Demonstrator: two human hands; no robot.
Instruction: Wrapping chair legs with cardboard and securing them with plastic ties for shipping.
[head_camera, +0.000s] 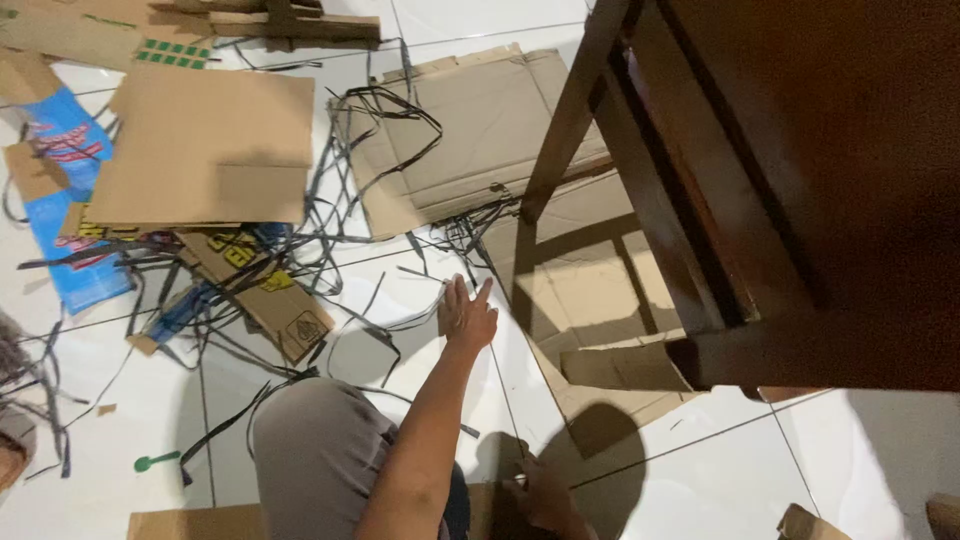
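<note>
Cardboard edge (200, 522) sat at the bottom of view, just left of the person's knee (315, 450) in grey cloth. Right hand (540, 492) was low in frame, partly in shadow, fingers curled near the corner of a flattened cardboard sheet (590, 300) lying on the white tile floor (700, 480); whether it gripped the sheet or only rested on it, cannot tell. Left arm stretched forward from beside the knee, forearm straight, bare. Left hand (467, 315) was flat and spread, palm down, fingers pointing away, holding nothing; fingertips lay near thin black strips (400, 325) looping on the tile, just beside the sheet's left edge. That sheet was tan, creased, with a folded flap at its near corner, and it ran under a dark wooden chair (720, 200), whose legs and rungs cast shadows across it.

Left of the hand, a heap of black strips tangled over a printed brown carton piece (275, 300) with yellow marks. A small green plastic piece (155, 461) lay on the tile near the left edge. Farther out: a second creased cardboard panel (470, 130) with strips draped across its left corner, a plain brown board (210, 150) beside it, and a blue printed bag (65, 200) at far left. More cardboard (90, 30) and a wooden piece (290, 22) lay along the top edge.
</note>
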